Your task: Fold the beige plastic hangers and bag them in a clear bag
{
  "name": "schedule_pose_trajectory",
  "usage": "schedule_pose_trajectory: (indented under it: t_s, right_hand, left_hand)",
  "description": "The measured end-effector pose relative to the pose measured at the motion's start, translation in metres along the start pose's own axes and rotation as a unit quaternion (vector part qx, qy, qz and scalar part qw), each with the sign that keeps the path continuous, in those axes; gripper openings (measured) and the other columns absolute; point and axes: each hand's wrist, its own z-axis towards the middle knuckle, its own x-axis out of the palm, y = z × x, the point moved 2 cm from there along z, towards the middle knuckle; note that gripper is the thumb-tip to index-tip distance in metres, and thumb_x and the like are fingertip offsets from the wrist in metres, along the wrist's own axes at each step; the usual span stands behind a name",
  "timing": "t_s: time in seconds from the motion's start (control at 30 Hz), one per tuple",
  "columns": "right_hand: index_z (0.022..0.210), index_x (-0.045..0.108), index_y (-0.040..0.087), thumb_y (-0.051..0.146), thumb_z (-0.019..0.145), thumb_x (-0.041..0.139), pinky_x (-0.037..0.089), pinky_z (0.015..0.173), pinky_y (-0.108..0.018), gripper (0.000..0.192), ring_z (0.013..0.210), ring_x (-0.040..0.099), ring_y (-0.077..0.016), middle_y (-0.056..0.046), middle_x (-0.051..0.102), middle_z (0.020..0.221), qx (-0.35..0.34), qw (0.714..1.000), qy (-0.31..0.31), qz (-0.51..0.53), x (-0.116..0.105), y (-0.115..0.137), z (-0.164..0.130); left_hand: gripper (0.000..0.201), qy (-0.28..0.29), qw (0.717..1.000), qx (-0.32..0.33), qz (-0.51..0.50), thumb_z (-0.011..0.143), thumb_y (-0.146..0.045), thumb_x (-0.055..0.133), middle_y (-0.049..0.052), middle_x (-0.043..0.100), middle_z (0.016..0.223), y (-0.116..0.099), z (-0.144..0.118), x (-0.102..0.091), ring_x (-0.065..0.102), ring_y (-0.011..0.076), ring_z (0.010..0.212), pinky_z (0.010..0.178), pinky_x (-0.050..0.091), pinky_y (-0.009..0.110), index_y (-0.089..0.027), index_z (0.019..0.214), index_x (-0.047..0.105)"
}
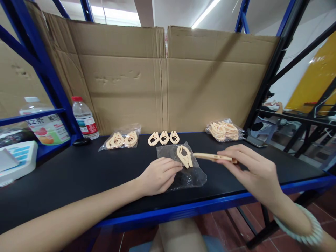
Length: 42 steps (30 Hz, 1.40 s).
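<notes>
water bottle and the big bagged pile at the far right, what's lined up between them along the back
In the head view, between the water bottle and the bagged pile lie a smaller bag of clips and three loose clips.

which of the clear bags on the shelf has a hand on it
The clear bag at the front edge, pinned by the left hand. The other two bags, at the back, go untouched.

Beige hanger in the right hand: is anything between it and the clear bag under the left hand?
Nothing visible. The beige hanger reaches over the clear bag, nearly meeting another hanger lying on it; the left hand pins the bag's left edge.
</notes>
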Motion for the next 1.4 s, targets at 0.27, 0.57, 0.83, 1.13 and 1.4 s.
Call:
schedule_pose_trajectory:
  t_s: [0.27, 0.57, 0.83, 1.13, 1.4]
  right_hand:
    - [0.100, 0.063, 0.011, 0.010, 0.094, 0.047, 0.040, 0.050, -0.025, 0.017, 0.060, 0.052, -0.0137, -0.004, 0.055, 0.071, -0.131, 0.986, 0.102, -0.024, 0.026, 0.063, -0.023]
    - [0.109, 0.061, 0.001, 0.000, 0.084, 0.046, 0.051, 0.054, -0.031, 0.030, 0.076, 0.061, -0.0245, -0.017, 0.065, 0.091, -0.182, 0.957, 0.173, -0.148, 0.089, 0.065, -0.022]
    - [0.106, 0.062, 0.003, 0.000, 0.084, 0.044, 0.056, 0.059, -0.035, 0.028, 0.074, 0.064, -0.0254, -0.019, 0.065, 0.096, -0.147, 0.945, 0.273, -0.103, 0.106, 0.059, -0.012]
    - [0.119, 0.056, 0.005, 0.039, 0.093, 0.051, 0.043, 0.101, -0.045, 0.043, 0.117, 0.052, -0.0314, -0.021, 0.059, 0.120, -0.068, 0.945, 0.318, 0.042, 0.103, 0.065, -0.009]
    - [0.127, 0.049, 0.000, 0.046, 0.090, 0.055, 0.040, 0.103, -0.048, 0.059, 0.122, 0.048, -0.0334, -0.027, 0.053, 0.128, -0.056, 0.920, 0.367, 0.123, 0.115, 0.057, 0.006]
  left_hand:
    - [0.031, -0.020, 0.999, 0.001, 0.027, 0.087, -0.010, 0.044, 0.012, 0.067, 0.114, -0.001, -0.002, -0.001, 0.062, 0.0216, 0.092, 0.076, 0.051, 0.036, -0.012, 0.116, 0.057]
    - [0.031, -0.039, 0.997, 0.030, 0.053, 0.087, -0.012, 0.042, 0.014, 0.068, 0.113, -0.001, -0.002, -0.001, 0.062, 0.0241, 0.094, 0.074, 0.052, 0.037, -0.009, 0.113, 0.057]
    - [0.032, -0.048, 0.999, 0.000, 0.001, 0.086, -0.011, 0.041, 0.012, 0.069, 0.110, 0.001, -0.001, -0.004, 0.064, 0.0225, 0.098, 0.083, 0.053, 0.037, -0.012, 0.113, 0.058]
    - [0.038, -0.038, 0.999, -0.011, -0.024, 0.084, -0.012, 0.039, 0.013, 0.068, 0.112, 0.003, -0.004, -0.003, 0.064, 0.0232, 0.099, 0.086, 0.054, 0.041, -0.012, 0.117, 0.058]
    - [0.041, -0.031, 0.999, -0.027, -0.034, 0.084, -0.009, 0.037, 0.013, 0.067, 0.113, 0.002, -0.004, -0.003, 0.064, 0.0228, 0.101, 0.087, 0.055, 0.041, -0.012, 0.120, 0.057]
